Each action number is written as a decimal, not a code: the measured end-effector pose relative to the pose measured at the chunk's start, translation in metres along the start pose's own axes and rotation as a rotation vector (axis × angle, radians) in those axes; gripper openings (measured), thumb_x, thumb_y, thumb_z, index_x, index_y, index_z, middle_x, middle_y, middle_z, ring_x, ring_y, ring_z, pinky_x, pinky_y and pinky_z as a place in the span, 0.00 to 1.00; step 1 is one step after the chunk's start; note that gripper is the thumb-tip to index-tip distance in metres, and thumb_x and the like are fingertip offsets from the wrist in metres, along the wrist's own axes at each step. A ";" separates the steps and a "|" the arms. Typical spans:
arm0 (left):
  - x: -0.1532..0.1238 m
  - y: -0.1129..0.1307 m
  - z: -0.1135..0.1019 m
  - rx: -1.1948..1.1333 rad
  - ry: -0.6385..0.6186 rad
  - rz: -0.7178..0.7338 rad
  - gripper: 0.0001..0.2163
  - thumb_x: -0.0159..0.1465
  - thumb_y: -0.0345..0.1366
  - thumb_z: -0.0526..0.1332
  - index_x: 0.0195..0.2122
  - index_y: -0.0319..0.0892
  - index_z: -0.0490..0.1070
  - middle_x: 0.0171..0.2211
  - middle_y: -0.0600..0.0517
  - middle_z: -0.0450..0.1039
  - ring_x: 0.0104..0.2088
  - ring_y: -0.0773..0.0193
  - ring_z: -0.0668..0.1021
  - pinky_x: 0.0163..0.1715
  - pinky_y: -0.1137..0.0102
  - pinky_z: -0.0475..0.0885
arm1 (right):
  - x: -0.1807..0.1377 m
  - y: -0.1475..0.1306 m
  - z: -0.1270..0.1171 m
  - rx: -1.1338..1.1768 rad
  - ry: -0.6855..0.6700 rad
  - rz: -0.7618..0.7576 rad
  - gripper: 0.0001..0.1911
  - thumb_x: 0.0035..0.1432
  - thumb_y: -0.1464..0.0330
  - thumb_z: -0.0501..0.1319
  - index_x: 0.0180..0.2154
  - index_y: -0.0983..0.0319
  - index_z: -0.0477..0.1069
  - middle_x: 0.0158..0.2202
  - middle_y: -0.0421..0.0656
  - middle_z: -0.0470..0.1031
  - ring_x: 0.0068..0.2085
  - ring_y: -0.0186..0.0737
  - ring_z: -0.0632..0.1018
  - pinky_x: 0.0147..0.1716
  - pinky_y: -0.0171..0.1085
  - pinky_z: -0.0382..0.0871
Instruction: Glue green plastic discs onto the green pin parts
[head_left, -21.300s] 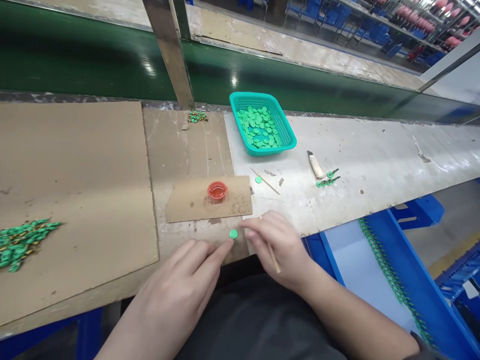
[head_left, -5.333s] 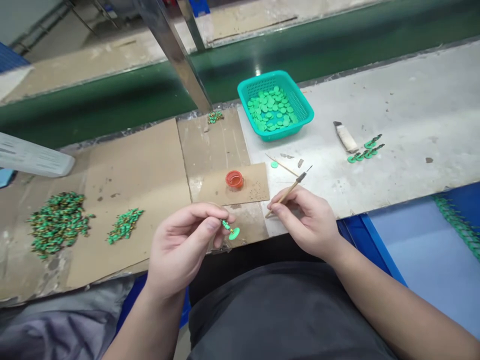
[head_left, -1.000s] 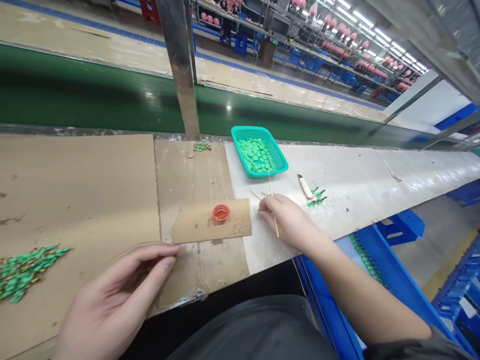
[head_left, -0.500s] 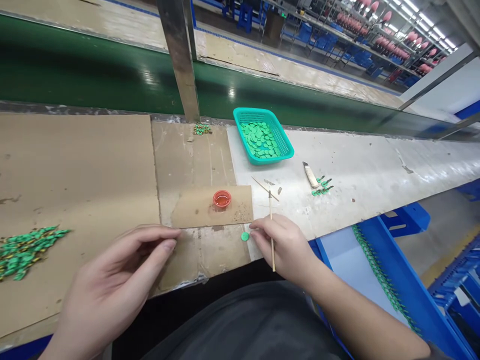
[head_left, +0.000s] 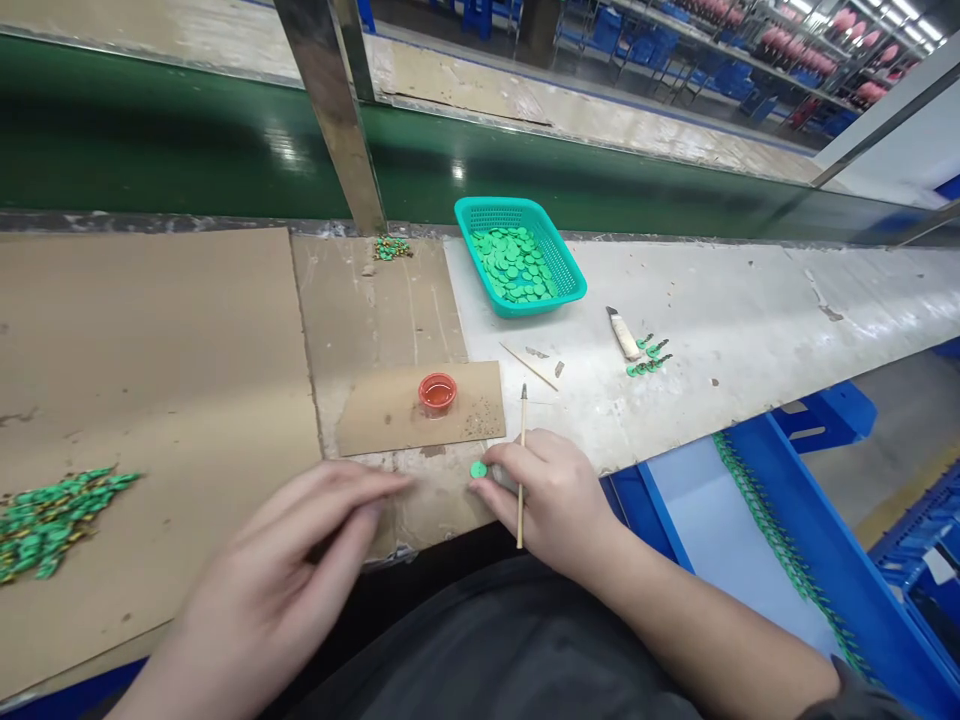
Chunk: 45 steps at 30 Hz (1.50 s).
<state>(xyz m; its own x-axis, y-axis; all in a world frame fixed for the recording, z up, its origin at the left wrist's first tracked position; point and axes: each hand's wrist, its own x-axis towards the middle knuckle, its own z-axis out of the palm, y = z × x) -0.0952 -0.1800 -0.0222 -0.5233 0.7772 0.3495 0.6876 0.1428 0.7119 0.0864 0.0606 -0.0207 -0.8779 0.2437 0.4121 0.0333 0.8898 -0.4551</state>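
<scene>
My right hand [head_left: 559, 490] is closed, with a thin wooden paintbrush [head_left: 523, 460] upright between the fingers, its dark tip pointing away from me. Its thumb and forefinger also pinch the edge of a small green disc [head_left: 478, 469]. My left hand [head_left: 300, 560], a little blurred, hovers left of the disc with fingers stretched out; nothing shows in it. Just beyond both hands, a small red cup [head_left: 437, 393] of reddish liquid stands on a cardboard piece [head_left: 375, 415]. A teal basket [head_left: 574, 288] farther back holds many green discs [head_left: 514, 262].
A pile of green and brown pieces [head_left: 56, 520] lies at left, a smaller one [head_left: 391, 248] at the back. A thin stick [head_left: 529, 367], a white-handled cutter [head_left: 622, 336] and several green pieces [head_left: 649, 368] lie right. Blue trays [head_left: 810, 520] sit beyond the table's right edge.
My left hand has moved right, toward the green disc. The right thumb and forefinger have closed on the disc, while the paintbrush stays in the same hand. The view has shifted slightly.
</scene>
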 end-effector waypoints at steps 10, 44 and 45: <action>0.006 0.026 0.030 0.387 -0.097 0.394 0.17 0.87 0.27 0.53 0.69 0.39 0.78 0.47 0.48 0.77 0.43 0.58 0.81 0.43 0.63 0.77 | 0.008 0.006 -0.022 0.392 0.069 0.026 0.17 0.94 0.57 0.54 0.61 0.56 0.80 0.44 0.43 0.86 0.44 0.42 0.86 0.48 0.43 0.83; -0.008 0.026 0.050 0.457 -0.029 0.361 0.19 0.80 0.23 0.55 0.65 0.36 0.79 0.47 0.47 0.80 0.41 0.52 0.76 0.39 0.54 0.72 | 0.090 0.012 0.015 0.179 0.172 -0.227 0.19 0.93 0.63 0.58 0.44 0.55 0.80 0.41 0.40 0.89 0.43 0.39 0.90 0.49 0.43 0.86; -0.008 0.026 0.050 0.451 -0.029 0.361 0.19 0.81 0.23 0.54 0.65 0.36 0.79 0.47 0.47 0.79 0.41 0.52 0.76 0.38 0.53 0.72 | 0.089 0.011 0.015 0.182 0.175 -0.224 0.19 0.93 0.63 0.59 0.44 0.55 0.80 0.41 0.41 0.89 0.43 0.40 0.90 0.49 0.43 0.86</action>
<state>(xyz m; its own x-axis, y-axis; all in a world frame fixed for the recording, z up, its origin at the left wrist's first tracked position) -0.0484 -0.1520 -0.0367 -0.2059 0.8407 0.5009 0.9699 0.1074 0.2184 0.0012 0.0868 -0.0007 -0.7582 0.1263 0.6396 -0.2507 0.8492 -0.4649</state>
